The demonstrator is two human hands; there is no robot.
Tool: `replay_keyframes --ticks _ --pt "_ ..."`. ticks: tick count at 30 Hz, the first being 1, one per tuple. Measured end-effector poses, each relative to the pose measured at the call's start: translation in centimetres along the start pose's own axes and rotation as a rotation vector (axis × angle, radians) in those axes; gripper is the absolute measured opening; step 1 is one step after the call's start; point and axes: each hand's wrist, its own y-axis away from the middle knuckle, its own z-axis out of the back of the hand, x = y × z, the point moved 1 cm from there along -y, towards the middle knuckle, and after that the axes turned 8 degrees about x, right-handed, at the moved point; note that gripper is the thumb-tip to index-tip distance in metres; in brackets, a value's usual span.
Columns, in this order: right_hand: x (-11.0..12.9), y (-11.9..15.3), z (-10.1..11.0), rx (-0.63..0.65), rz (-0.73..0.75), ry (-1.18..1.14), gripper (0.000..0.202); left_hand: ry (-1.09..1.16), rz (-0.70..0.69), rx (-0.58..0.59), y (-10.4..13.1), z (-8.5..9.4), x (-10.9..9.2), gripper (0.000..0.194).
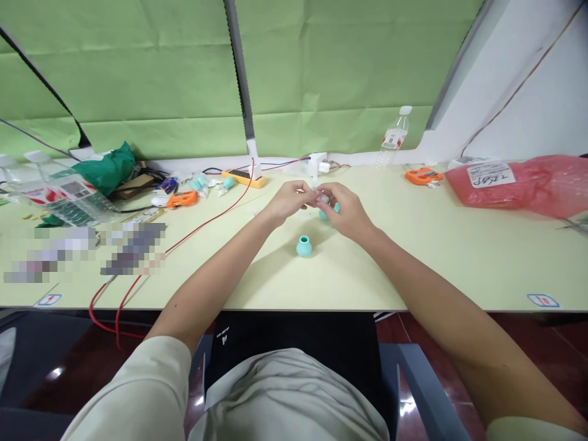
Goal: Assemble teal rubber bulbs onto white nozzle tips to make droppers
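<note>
My left hand (290,201) and my right hand (348,211) meet above the table, fingertips pinched together. Between them is a small clear, whitish piece (324,199), mostly covered by the fingers, so its kind is unclear. Just behind and below my right fingers shows part of a teal object (323,215); the hand hides the rest, and I cannot tell whether it is touched. Nearer to me, a small round teal pot with a narrow open neck (304,247) stands upright on the table, apart from both hands.
A pale yellow table (441,263) spreads below. To the right are an orange tool (423,176), a red plastic bag (528,184) and a clear bottle (395,138). Leftward lie a red cable (206,222), another orange tool (182,199), a yellow meter (243,178) and large bottles (68,196).
</note>
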Motion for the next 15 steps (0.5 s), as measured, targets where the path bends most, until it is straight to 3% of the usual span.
replay_keyframes --ticks 3,7,10,15 --pt "-0.3 -0.1 0.1 -0.097 -0.044 -0.037 0.018 -0.093 -0.079 -0.007 0.2 0.1 1.4 0.037" --pt "-0.8 -0.2 0.6 -0.176 -0.077 -0.034 0.016 -0.655 -0.195 -0.122 0.2 0.6 3.9 0.018" --pt "-0.7 -0.4 0.8 -0.191 -0.058 0.012 0.011 -1.029 -0.215 -0.046 0.0 0.3 5.5 0.021" --pt "-0.4 -0.4 0.8 -0.181 -0.024 0.037 0.014 -1.202 -0.307 0.024 -0.9 -0.6 6.5 0.023"
